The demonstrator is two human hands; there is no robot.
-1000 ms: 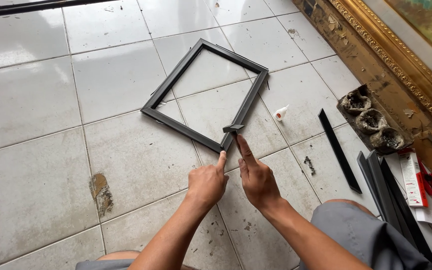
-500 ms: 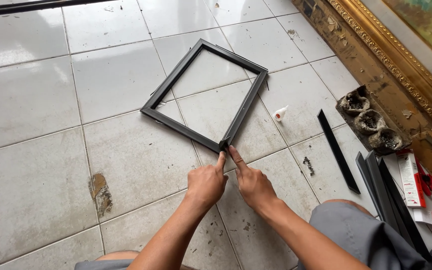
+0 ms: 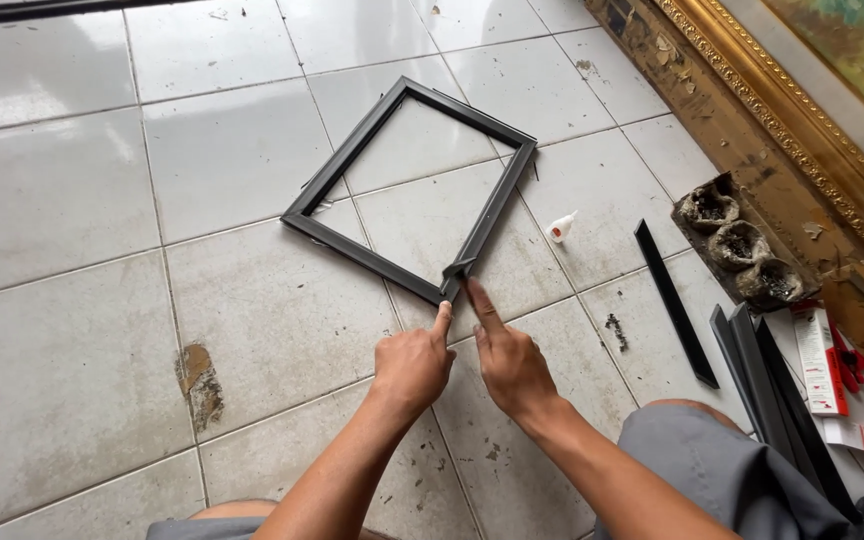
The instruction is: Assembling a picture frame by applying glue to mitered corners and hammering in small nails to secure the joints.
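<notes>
Dark frame point(image 3: 407, 190) lies flat on the tile floor point(image 3: 72, 180), turned like a diamond with its near corner pointing at the person. Both hands meet at that corner — left hand point(image 3: 412, 365) loosely curled, one finger out against the joint; right hand point(image 3: 510, 360) with its forefinger stretched onto the corner, neither one grasping anything. Looks like they're pinching the mitred ends together so the joint stays tight. A small glue tube point(image 3: 560, 227) sits just right of the frame, and spare dark strips point(image 3: 674, 300) lie further right, handy. Compared with a second ago the frame hasn't budged — the fingertips have just crept closer onto the corner.
</notes>
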